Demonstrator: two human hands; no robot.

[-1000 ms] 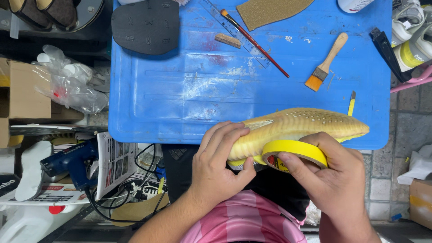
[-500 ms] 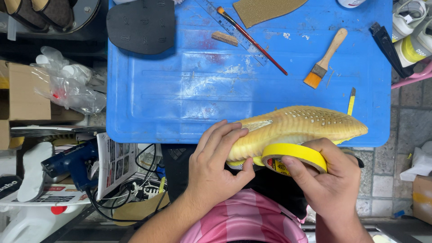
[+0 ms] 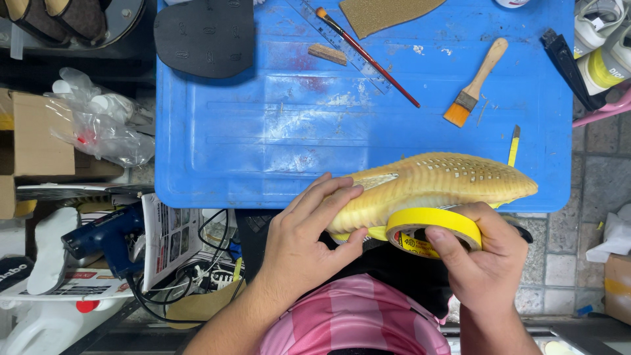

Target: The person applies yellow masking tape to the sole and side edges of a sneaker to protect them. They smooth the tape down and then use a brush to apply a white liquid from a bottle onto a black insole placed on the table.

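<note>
Head view: my left hand [image 3: 309, 230] clamps the heel end of the yellow last [image 3: 434, 187], which lies along the near edge of the blue table [image 3: 263, 144]. My right hand [image 3: 483, 260] grips the tape roll [image 3: 430, 230] pressed to its underside. Risks, I think: tape wrinkling or going on crooked if the last rolls under my palm, or the roll slipping off the curve.

A scuffed blue plastic desk [image 3: 263, 131] fills the upper middle of the view. A grey tiled floor [image 3: 595, 164] shows to its right. A cardboard box [image 3: 39, 131] and clear plastic bags [image 3: 98, 125] crowd the left side, under even light.
</note>
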